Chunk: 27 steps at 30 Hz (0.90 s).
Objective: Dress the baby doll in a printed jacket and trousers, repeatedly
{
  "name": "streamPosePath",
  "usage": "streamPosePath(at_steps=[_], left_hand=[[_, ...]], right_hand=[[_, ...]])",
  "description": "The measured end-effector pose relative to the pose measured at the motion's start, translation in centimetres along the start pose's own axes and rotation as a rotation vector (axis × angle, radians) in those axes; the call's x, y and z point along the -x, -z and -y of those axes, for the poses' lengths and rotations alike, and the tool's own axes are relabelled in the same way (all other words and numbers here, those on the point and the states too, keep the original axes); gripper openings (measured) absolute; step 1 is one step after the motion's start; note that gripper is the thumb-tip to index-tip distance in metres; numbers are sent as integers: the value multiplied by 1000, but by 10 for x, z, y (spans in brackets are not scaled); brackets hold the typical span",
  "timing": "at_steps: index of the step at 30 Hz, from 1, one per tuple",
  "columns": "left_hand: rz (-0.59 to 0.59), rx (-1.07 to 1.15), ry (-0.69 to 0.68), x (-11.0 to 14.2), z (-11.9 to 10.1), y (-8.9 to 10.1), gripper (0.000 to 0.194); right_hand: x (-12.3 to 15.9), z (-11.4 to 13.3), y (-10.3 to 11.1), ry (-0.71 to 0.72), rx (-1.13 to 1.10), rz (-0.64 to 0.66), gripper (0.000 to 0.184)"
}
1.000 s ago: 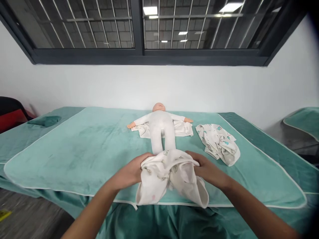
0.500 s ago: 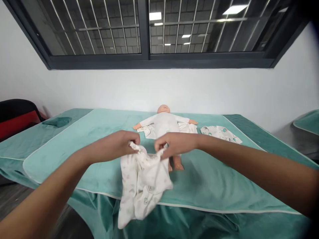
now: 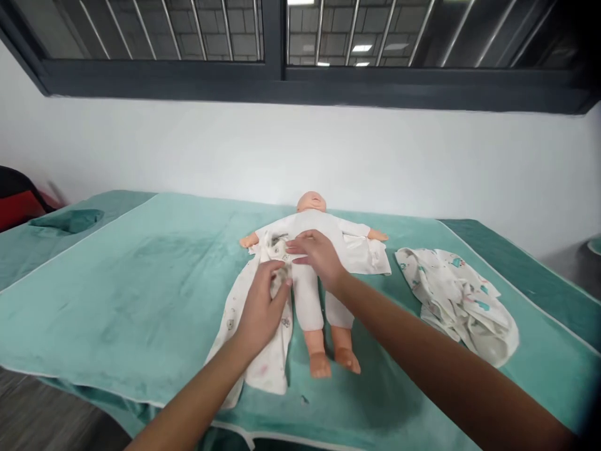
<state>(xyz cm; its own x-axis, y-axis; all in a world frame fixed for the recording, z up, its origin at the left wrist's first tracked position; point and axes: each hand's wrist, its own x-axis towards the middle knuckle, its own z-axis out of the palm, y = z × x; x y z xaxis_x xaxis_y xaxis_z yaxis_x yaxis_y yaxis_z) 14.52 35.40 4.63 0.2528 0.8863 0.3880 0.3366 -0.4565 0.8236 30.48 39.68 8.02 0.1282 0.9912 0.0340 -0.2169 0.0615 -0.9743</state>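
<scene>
A baby doll point(image 3: 310, 313) lies on its back, dressed in white, its head toward the wall and its bare feet toward me. Beside its legs, on the left, white baby pants point(image 3: 267, 366) with small prints lie spread, legs toward me and waistband bunched near the doll's waist. My left hand point(image 3: 263, 310) rests over the upper part of the pants, thumb and fingers apart. Just above the waistband, my right hand point(image 3: 319, 255) has its fingers stretched out over the doll's middle. My hands partly cover the waistband.
A printed white baby garment point(image 3: 462, 304) lies crumpled at the right. Under the doll's arm a white cloth point(image 3: 366, 254) is spread. The green padded mat point(image 3: 117, 294) reaches to the white wall point(image 3: 188, 150) below a barred window. A red and black item point(image 3: 19, 200) sits far left.
The pants, earlier held up in both hands in front of the doll, now lie on the mat beside its legs. My hands have moved forward and their fingers have opened. The view is closer and lower.
</scene>
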Motion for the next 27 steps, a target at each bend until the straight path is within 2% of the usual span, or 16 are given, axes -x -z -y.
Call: streamPosePath(at_steps=[2, 4, 5, 7, 8, 10, 13, 15, 18, 22, 25, 27], left_hand=[[89, 167, 183, -7, 3, -11, 32], [153, 303, 361, -20, 6, -20, 36], [183, 364, 425, -27, 8, -24, 39], [228, 462, 514, -41, 10, -34, 45], [234, 498, 552, -47, 12, -40, 49], [207, 536, 641, -58, 13, -50, 64], [134, 552, 757, -72, 11, -55, 83], [119, 556, 772, -81, 7, -47, 84], [95, 610, 736, -96, 4, -13, 78], [14, 670, 649, -110, 18, 53, 73], [-33, 616, 609, -115, 46, 101, 66], [-62, 582, 595, -116, 69, 128, 59]], right_hand=[[-23, 0, 23, 163, 201, -68, 15], [-54, -3, 55, 373, 457, -205, 17], [-70, -5, 72, 426, 583, -292, 23], [-102, -11, 105, 425, 768, -415, 38], [-117, -13, 119, 368, 826, -413, 44], [-140, -15, 137, 216, 908, -278, 51], [-164, -8, 143, 68, 1003, -33, 59], [-176, 2, 133, 30, 1023, 37, 65], [-193, 13, 102, 41, 999, 80, 66], [-215, 11, 33, 121, 908, 96, 68], [-234, -2, -26, 161, 852, 141, 74], [-246, -14, -62, 238, 812, 196, 73]])
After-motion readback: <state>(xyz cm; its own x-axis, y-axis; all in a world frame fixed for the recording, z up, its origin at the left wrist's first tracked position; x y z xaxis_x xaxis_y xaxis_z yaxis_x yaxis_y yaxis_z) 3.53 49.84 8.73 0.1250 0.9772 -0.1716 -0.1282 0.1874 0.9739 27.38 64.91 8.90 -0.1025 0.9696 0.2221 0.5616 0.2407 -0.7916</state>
